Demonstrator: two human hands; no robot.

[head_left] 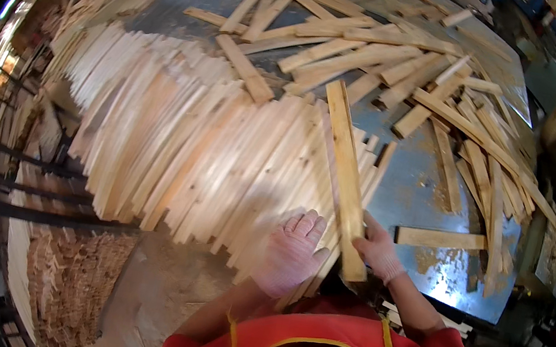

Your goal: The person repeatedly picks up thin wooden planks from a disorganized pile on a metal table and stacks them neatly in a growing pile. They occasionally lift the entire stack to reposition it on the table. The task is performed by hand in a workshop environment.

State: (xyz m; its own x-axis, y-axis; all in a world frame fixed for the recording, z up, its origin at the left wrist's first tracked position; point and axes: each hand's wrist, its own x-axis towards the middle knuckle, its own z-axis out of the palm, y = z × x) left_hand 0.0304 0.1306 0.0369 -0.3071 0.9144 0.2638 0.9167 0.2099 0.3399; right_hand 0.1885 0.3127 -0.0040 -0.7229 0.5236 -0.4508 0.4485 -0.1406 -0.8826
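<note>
My right hand (377, 246), in a pale glove, grips the near end of a yellowish wooden plank (345, 177). That plank slants up and away over the right end of a long row of pale wooden strips (250, 161), which lie side by side. My left hand (290, 253), gloved too and slightly blurred, lies with its fingers stretched out over the near ends of the strips. It sits just left of the plank and holds nothing. Whether its palm presses on the strips I cannot tell.
Loose planks (358, 47) lie in a jumbled heap at the far side and right of the metal table (399, 194). A single short plank (440, 239) rests right of my right hand. Dark metal bars (29, 209) and a stack of wood (73, 279) stand at the lower left.
</note>
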